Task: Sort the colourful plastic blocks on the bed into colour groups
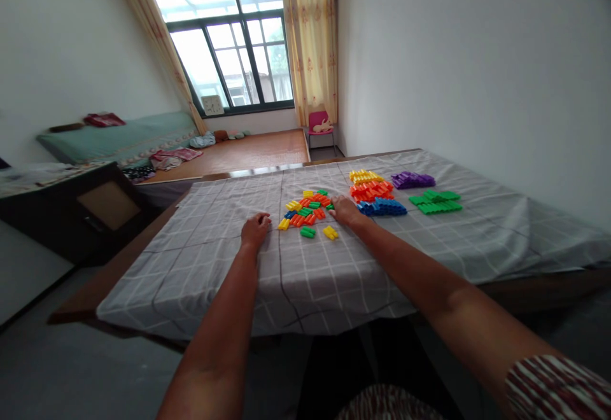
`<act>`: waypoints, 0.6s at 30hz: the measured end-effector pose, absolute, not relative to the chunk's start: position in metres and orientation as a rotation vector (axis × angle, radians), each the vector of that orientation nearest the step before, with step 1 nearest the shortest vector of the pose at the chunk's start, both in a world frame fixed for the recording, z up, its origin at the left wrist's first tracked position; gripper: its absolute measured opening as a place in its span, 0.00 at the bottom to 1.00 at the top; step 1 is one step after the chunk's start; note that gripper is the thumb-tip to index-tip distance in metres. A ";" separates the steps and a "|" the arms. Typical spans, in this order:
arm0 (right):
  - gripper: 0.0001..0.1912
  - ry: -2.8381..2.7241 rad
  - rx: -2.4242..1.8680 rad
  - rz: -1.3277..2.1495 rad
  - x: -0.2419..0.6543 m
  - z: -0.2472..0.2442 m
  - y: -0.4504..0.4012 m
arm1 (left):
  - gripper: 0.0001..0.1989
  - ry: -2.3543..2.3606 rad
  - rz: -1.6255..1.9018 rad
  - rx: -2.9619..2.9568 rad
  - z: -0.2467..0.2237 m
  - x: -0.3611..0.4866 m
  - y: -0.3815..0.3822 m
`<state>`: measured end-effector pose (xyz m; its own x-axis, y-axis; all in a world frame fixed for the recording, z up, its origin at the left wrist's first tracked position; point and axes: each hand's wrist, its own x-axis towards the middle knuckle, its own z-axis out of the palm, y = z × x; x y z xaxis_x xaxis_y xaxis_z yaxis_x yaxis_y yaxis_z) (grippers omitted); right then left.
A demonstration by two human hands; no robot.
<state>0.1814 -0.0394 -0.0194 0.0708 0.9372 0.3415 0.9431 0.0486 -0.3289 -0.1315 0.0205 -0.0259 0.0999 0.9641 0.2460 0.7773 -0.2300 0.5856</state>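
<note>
A cluster of small stick-shaped plastic pieces (305, 212) in orange, green, yellow and blue lies close together on the grey checked cloth (205, 248). At its right edge, my right hand (344, 210) has its fingers closed at a green piece (330, 207), partly hidden by them. To the left of the cluster, my left hand (255, 228) rests on the cloth, fingers loosely bent and apart, with nothing visible in it. Nearer to me lie a separate green pair (308, 232) and a yellow pair (330, 233).
Sorted piles stand right of my right hand: yellow (365, 177), orange (371, 191), blue (382, 207), purple (413, 180) and green (435, 202). Beyond the table are a wooden platform bed (260, 146) and a pink chair (319, 121). A dark cabinet (81, 216) stands left.
</note>
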 end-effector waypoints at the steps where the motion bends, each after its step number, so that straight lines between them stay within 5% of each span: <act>1: 0.12 -1.873 -1.863 0.020 0.181 -0.017 -0.042 | 0.18 1.718 0.853 2.072 -0.026 -0.132 0.021; 10: 0.20 -1.586 -1.438 0.158 0.270 0.025 -0.111 | 0.19 1.721 0.805 2.104 -0.028 -0.134 0.028; 18: 0.14 -1.054 -2.092 -0.180 0.464 -0.005 -0.206 | 0.19 1.802 0.720 2.160 -0.023 -0.134 0.029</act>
